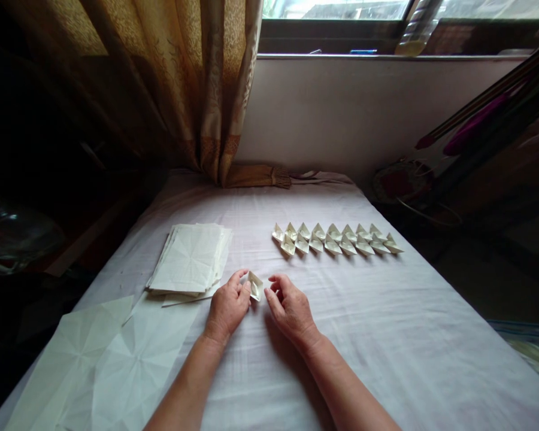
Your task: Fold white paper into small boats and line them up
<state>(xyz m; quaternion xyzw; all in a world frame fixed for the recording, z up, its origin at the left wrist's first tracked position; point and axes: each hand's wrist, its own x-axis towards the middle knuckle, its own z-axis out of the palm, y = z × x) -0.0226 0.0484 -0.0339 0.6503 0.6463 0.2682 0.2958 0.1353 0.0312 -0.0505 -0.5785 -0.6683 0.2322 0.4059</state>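
Observation:
Between my hands is a small folded paper boat [256,287], cream-coloured with a pointed tip. My left hand [230,302] pinches its left side between thumb and fingers. Just to the right of the boat, my right hand [291,304] is apart from it, fingers curved and thumb separated, with nothing in it. Two rows of similar paper boats [333,242] stand beyond my right hand. Left of my left hand lies a stack of creased paper sheets [188,257].
More creased sheets [137,359] lie loose at the front left of the cloth-covered surface [386,335]. A gold curtain [211,90] hangs at the back, its end resting on the cloth. A plastic bottle [418,33] stands on the window sill.

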